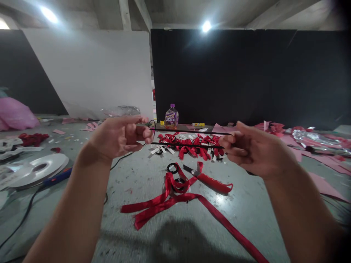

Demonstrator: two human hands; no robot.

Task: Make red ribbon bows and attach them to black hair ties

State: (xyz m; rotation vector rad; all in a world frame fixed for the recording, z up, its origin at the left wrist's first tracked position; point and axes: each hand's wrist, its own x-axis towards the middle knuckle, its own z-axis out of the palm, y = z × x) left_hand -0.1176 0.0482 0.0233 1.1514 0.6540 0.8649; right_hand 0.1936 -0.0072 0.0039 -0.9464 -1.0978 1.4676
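Because the two strands run straight across the gap between the hands, the band (175,130) appears to be under light tension, its upper and lower lengths side by side and apart. It is thin, black and most likely elastic: I would expect next to no weight, a soft give when pulled, and a quick snap back if one end slips. Nothing about it looks brittle, though so narrow a cord could roll or slide between fingertips.

At one end the left hand (123,135) has its fingers curled in and drawn together on the band; at the other, the right hand (252,149) has thumb and fingers closing on it. Whether each strand is pinched or hooked over a finger cannot be told at the very ends. A small dark loop stands by the left fingertips, and I cannot tell if it belongs to the band. The ends seem the best hold, with the middle left free and even pull on both sides.

Just beyond the grip lie the bows (192,144), and farther off the bottle (172,118). Below and nearer the body are the ribbon (219,213), a ring (169,168) and the knife (216,184), its bare blade angled up toward the band
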